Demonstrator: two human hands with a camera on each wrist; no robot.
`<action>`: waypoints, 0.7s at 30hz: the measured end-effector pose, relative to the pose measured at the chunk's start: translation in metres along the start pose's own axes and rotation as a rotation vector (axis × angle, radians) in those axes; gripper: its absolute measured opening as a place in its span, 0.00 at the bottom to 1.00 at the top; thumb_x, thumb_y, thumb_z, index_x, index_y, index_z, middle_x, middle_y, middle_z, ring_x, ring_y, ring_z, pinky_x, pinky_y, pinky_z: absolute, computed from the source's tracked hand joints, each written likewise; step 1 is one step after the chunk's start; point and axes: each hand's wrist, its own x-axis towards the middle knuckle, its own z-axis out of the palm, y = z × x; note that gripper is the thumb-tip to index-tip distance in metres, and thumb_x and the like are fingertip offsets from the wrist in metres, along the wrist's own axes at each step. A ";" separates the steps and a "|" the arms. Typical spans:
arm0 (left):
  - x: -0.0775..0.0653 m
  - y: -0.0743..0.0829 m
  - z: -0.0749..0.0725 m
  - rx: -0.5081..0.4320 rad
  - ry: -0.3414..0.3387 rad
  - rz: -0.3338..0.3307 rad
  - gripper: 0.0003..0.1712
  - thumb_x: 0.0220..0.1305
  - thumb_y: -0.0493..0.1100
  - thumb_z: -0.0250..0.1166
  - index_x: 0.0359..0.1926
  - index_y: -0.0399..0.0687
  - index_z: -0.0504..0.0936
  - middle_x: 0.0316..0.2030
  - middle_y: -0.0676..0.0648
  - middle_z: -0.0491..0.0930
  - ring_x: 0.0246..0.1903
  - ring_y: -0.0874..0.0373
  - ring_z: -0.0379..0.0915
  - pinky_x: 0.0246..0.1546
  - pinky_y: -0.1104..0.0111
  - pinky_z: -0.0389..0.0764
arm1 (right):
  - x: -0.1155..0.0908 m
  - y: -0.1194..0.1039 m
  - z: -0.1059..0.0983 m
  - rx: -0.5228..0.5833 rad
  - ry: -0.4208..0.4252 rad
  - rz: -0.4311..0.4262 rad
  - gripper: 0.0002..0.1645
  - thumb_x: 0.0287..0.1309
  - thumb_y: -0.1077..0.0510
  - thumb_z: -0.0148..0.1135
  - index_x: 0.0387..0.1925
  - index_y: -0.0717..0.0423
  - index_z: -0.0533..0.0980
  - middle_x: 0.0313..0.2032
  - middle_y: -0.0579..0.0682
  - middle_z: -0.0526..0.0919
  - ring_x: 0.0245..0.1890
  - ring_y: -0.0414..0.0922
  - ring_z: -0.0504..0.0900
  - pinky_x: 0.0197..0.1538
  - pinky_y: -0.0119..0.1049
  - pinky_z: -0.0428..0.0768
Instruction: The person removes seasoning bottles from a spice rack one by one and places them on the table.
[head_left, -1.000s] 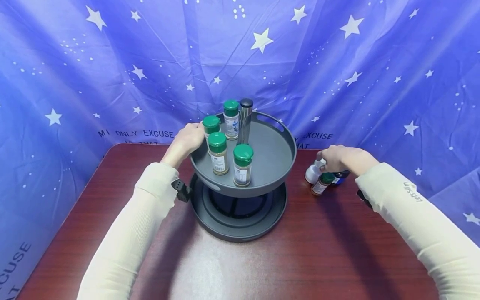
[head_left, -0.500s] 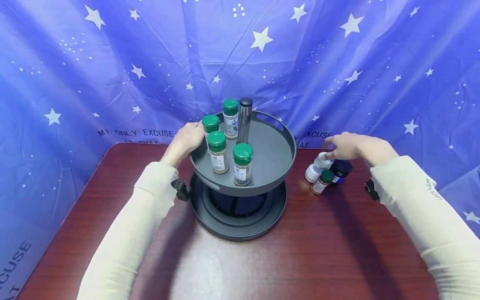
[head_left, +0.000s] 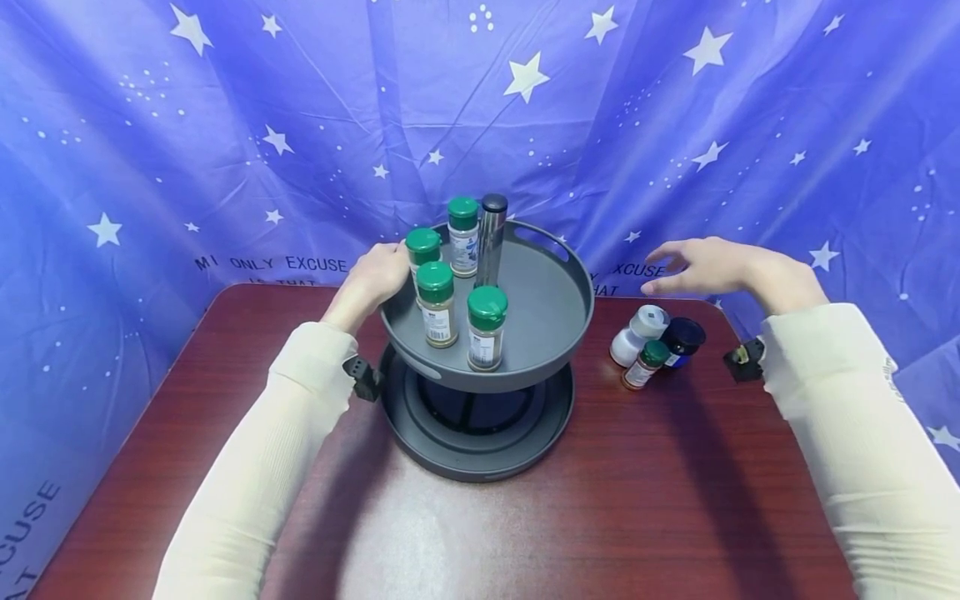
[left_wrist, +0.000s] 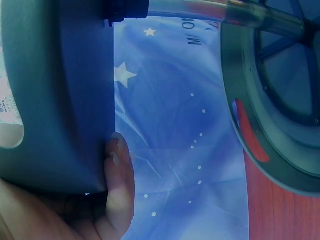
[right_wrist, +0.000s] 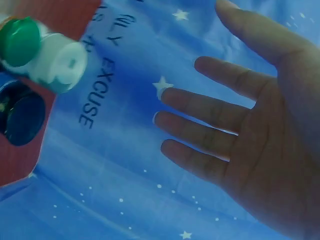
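Observation:
My left hand [head_left: 378,275] grips the left rim of the upper tray [head_left: 543,312] of a grey two-tier turntable rack. In the left wrist view its fingers [left_wrist: 119,185] curl against the underside of that tray. My right hand [head_left: 705,265] hovers with fingers spread, holding nothing. Below it on the table are a white-topped bottle [head_left: 628,343], a small green-capped jar [head_left: 642,371] and a dark-lidded jar [head_left: 682,335], close together. Several green-capped spice jars stand on the upper tray, including a front one [head_left: 485,346] and one at the back [head_left: 463,246].
A metal post [head_left: 491,242] with a black cap rises through the upper tray. The lower tray [head_left: 480,462] rests on the red-brown wooden table [head_left: 615,508]. Behind the table hangs a blue star-printed curtain [head_left: 420,108].
My right hand has lifted up and back from the white-topped bottle, its fingers spreading apart. The bottle and the jars beside it stay on the table. My left hand keeps its grip.

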 end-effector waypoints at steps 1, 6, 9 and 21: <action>0.000 0.000 0.000 0.000 0.002 0.001 0.36 0.77 0.60 0.29 0.70 0.48 0.68 0.73 0.41 0.63 0.72 0.39 0.57 0.68 0.47 0.64 | -0.001 0.000 -0.002 0.009 0.003 0.004 0.43 0.64 0.36 0.58 0.69 0.60 0.64 0.61 0.73 0.73 0.57 0.70 0.76 0.54 0.65 0.74; 0.000 0.001 0.000 0.010 0.002 0.005 0.36 0.76 0.60 0.29 0.71 0.48 0.68 0.73 0.41 0.63 0.72 0.39 0.57 0.68 0.46 0.64 | -0.006 0.000 -0.012 0.043 0.009 0.022 0.46 0.63 0.33 0.57 0.71 0.57 0.61 0.64 0.73 0.69 0.60 0.72 0.72 0.55 0.68 0.72; 0.000 0.001 0.000 0.014 -0.003 0.008 0.36 0.77 0.60 0.28 0.71 0.48 0.67 0.73 0.42 0.63 0.72 0.39 0.57 0.68 0.46 0.64 | -0.010 -0.001 -0.015 0.071 0.008 0.034 0.47 0.62 0.32 0.58 0.72 0.55 0.60 0.65 0.72 0.68 0.63 0.72 0.69 0.56 0.68 0.71; 0.001 0.000 0.001 0.024 0.009 0.016 0.36 0.76 0.59 0.29 0.70 0.46 0.68 0.72 0.41 0.64 0.72 0.38 0.57 0.68 0.46 0.64 | -0.018 -0.014 -0.034 0.135 0.037 0.019 0.50 0.61 0.31 0.59 0.75 0.49 0.55 0.70 0.68 0.63 0.69 0.66 0.63 0.60 0.68 0.66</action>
